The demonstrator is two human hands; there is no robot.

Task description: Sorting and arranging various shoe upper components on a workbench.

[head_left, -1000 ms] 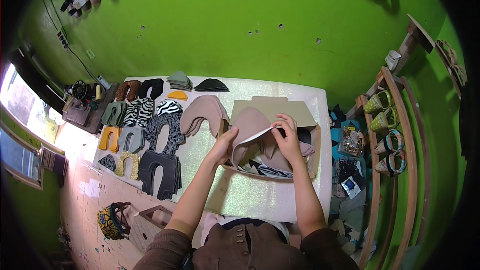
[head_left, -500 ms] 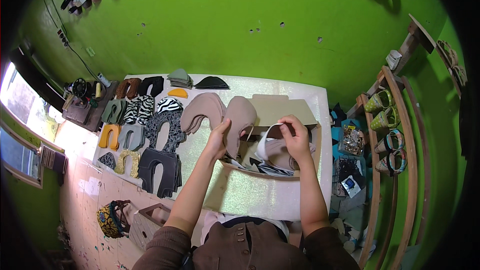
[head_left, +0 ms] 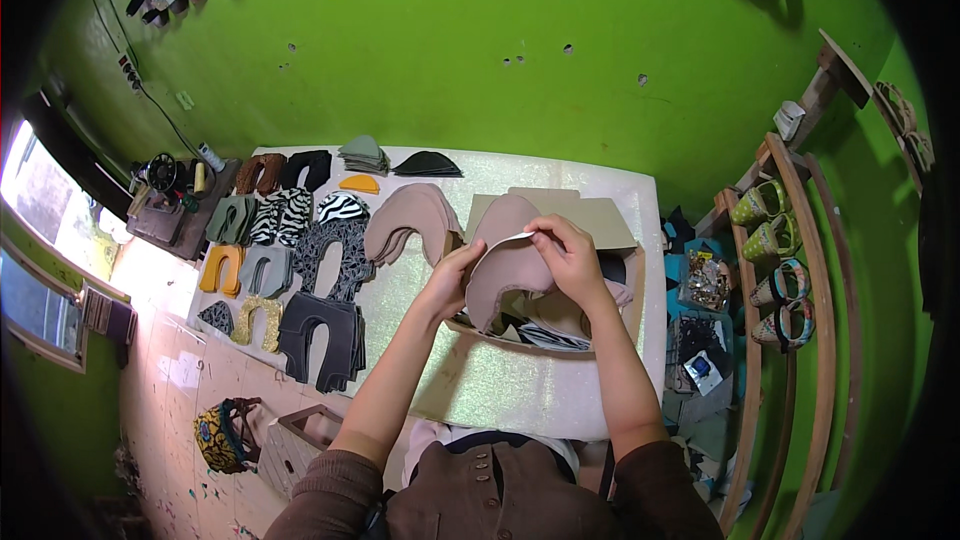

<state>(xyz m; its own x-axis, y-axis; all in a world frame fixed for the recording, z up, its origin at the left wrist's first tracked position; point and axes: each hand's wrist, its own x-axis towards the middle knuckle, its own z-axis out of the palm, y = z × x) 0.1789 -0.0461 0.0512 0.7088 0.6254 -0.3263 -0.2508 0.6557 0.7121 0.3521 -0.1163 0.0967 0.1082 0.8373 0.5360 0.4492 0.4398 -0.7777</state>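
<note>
Both my hands hold a pinkish-tan U-shaped cut piece of shoe material (head_left: 505,275) just above the white table (head_left: 520,390). My left hand (head_left: 452,275) grips its left edge. My right hand (head_left: 568,255) pinches a thin pale layer at its top edge. Under them lies a cardboard box lid (head_left: 600,215) with more cut pieces, some zebra-striped (head_left: 555,337). A stack of like tan pieces (head_left: 405,225) lies just left of my hands.
Rows of cut pieces in black, grey, zebra, orange and glitter gold (head_left: 290,270) cover the table's left part. A sewing machine (head_left: 165,180) stands at the far left. Wooden racks with sandals (head_left: 775,250) stand on the right, against the green wall (head_left: 450,40).
A tan piece came up from the box and now sits between both hands; my hands drew closer together, and the right hand pinches a thin layer at its top.
</note>
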